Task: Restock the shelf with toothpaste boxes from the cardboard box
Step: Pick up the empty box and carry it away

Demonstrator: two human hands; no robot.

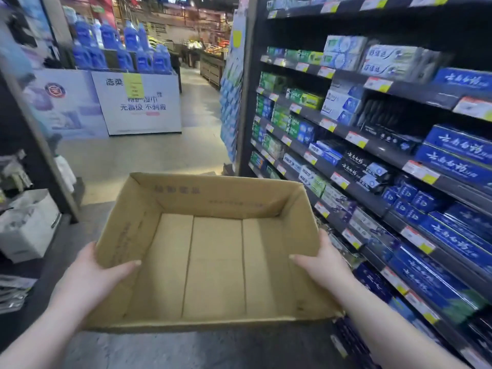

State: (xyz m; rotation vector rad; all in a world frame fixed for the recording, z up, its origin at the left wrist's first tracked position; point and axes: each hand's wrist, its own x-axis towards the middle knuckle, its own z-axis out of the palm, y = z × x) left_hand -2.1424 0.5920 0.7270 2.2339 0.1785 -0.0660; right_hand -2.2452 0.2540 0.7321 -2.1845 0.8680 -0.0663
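Observation:
I hold an open brown cardboard box [213, 262] in front of me above the floor; its inside is bare, with no toothpaste in it. My left hand [93, 272] grips the left wall, thumb hooked inside. My right hand [323, 265] grips the right wall the same way. To the right runs a dark shelf unit [378, 147] with several tiers of toothpaste boxes [452, 169] in blue, green, white and black, fronted by price tags.
The aisle floor [149, 161] stretches ahead. A white promotional stand [141, 102] topped with blue detergent bottles [119, 46] stands at the far left. A white carton [29, 225] and another dark rack sit at the left edge.

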